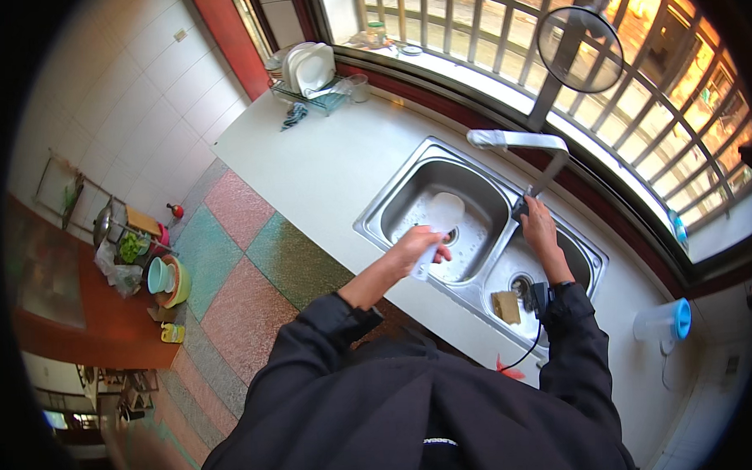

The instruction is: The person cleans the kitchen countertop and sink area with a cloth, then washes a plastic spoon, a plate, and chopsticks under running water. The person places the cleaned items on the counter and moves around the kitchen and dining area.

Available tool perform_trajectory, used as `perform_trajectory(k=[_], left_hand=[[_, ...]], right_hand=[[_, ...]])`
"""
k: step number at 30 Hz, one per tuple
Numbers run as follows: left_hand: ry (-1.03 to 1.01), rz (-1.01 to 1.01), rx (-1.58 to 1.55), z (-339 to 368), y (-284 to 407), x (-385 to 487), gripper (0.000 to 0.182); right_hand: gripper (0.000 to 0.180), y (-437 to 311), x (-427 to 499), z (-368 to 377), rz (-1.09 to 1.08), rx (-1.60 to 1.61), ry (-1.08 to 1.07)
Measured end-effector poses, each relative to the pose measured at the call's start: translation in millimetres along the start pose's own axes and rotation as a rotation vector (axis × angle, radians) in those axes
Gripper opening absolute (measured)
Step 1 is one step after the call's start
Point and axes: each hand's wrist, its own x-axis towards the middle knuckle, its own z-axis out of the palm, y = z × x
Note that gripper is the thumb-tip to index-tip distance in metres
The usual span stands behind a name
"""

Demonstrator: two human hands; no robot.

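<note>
A translucent plastic rice paddle (446,212) is held in my left hand (421,249), its broad end over the left basin of the stainless steel double sink (399,190). My right hand (539,226) reaches to the base of the faucet (551,173), behind the divider between the basins; its fingertips touch the dark handle area, though the exact grip is partly hidden. The faucet's spout (503,138) points over the back of the left basin. A brown sponge (506,307) lies in the right basin by the drain strainer (522,286). No water stream is visible.
A dish rack with white plates (311,66), a clear cup (358,88) and a striped cloth (294,115) are at the counter's far left end. A blue-lidded plastic pitcher (661,321) stands right of the sink. Window bars (499,32) and a round mirror-like disc (581,49) are behind.
</note>
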Motion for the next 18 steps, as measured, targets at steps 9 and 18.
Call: perform_trajectory(k=[9,18], left_hand=[[0.012,-0.130,-0.202,11,-3,109,0.016],[-0.157,-0.187,-0.561,-10,-70,204,0.018]], right_hand=[[0.015,7,4,41,0.185,-0.191,-0.062],[0.034,-69,11,69,0.396,0.387,-0.077]])
